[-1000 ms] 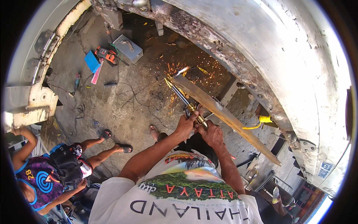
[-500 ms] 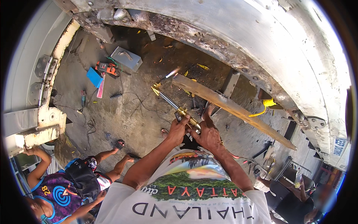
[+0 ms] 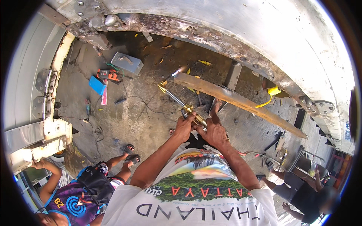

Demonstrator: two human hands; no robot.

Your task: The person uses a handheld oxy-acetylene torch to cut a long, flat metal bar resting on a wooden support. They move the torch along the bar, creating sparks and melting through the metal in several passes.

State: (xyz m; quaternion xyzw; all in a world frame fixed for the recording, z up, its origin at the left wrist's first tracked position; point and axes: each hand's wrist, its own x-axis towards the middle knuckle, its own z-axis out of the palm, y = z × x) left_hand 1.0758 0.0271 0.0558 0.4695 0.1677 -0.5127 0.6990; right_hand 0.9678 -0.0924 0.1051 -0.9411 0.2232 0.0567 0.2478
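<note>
In front of my body, both hands hold a cutting torch [image 3: 174, 97] with a silver tube and brass fittings. A small bright flame [image 3: 180, 70] burns at its bent tip, close to the far-left end of a long brown beam [image 3: 241, 101]. My left hand [image 3: 184, 127] is wrapped round the torch body near the brass valves. Just right of it, my right hand [image 3: 215, 132] is closed on the rear of the torch, with fingers partly hidden. The tip and the beam's end look very near each other; whether they touch, I cannot tell.
Overhead curves a rusty-edged white vehicle body [image 3: 264, 30]. On the concrete lie a grey metal box [image 3: 127, 63], an orange machine [image 3: 108, 74], a blue panel [image 3: 97, 85] and cables [image 3: 98, 133]. One person [image 3: 79, 192] is at lower left, another [image 3: 301, 192] at lower right. Yellow cloth-like material [image 3: 273, 91] hangs from the frame.
The view has shifted slightly, and the torch sits a little farther right and lower in the picture. Its flame still burns by the beam's end. The left-hand person's feet have moved closer together.
</note>
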